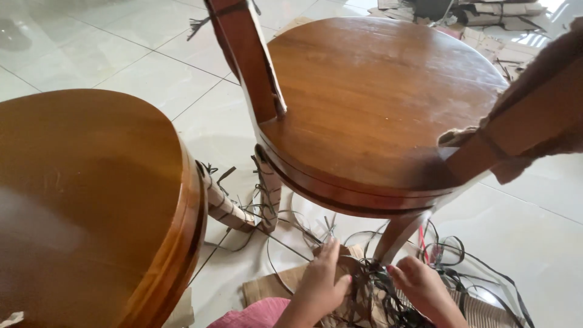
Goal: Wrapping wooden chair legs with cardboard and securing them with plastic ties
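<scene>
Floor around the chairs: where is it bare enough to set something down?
Bare tile lies far left, beyond both chairs, and at right past the near chair leg. Both seats, left and right, are bare. Crowded: black straps and cardboard around both hands, left and right.
</scene>
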